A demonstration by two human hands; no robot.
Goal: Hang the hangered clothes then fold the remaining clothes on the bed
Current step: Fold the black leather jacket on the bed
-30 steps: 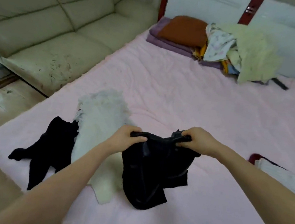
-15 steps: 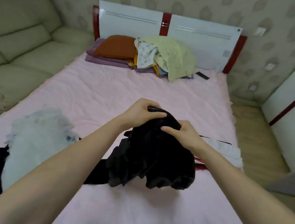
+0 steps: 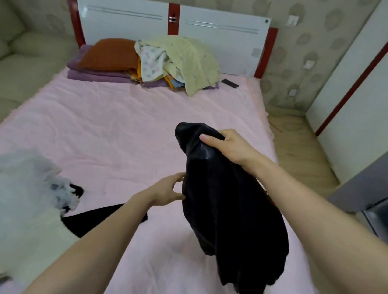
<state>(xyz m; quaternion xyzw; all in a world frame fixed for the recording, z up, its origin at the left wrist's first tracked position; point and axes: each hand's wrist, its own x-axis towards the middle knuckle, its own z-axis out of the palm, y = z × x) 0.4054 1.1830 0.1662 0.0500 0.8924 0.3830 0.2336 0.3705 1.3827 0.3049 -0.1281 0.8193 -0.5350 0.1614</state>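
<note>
Garment: black garment [image 3: 227,207], lifted clear of the bed [image 3: 122,123] at the near right and hanging in loose folds; no hanger shows on it.
Long axis: roughly vertical, running from the bunched top at the grip down to the free hem near the bottom right.
Right hand: right hand [image 3: 232,146] at the top of the garment, fingers curled round a gathered handful of cloth and carrying its whole weight.
Direction from grip: the cloth falls below and slightly nearer than the right hand, so the bulk lies under the right forearm.
Left hand: left hand [image 3: 165,189] just beside the garment's left edge at mid-height, fingers loosely spread with the tips at or almost on the cloth; contact cannot be told, and nothing is held.
Nearer hand: the left hand is the one placed to take the hanging edge; judged, the next move is to catch that edge and spread the cloth flat for folding.
Surroundings: white fluffy garment [image 3: 9,212] and another dark piece [image 3: 103,218] on the near left of the bed; heap of bedding [image 3: 174,63] at the far headboard [image 3: 130,19].
</note>
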